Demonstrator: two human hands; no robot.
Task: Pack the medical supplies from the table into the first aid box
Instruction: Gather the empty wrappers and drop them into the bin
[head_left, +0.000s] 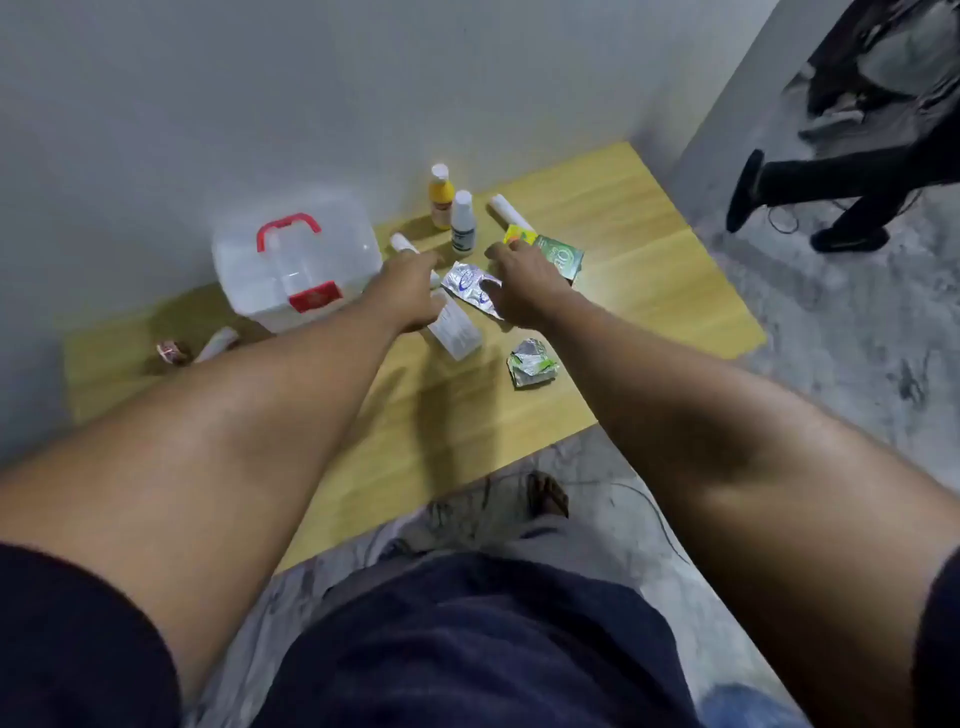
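The translucent first aid box (291, 260) with a red handle and red latch stands closed at the table's back left. My left hand (410, 291) reaches over a white tube (402, 243) and a white carton (457, 332). My right hand (519, 286) hovers over a silver blister pack (467, 286), fingers spread, next to a green sachet (561, 254) and a yellow packet (519, 236). An orange bottle (441, 200) and a white bottle (462, 223) stand upright behind. I cannot see either hand gripping anything.
A crumpled green-silver foil pack (532, 364) lies near the front right. A white roll (506, 208) lies at the back; a small red-white item (171, 353) and a white tube (218, 343) lie left. Another person's legs (831, 182) stand right of the wooden table (649, 312).
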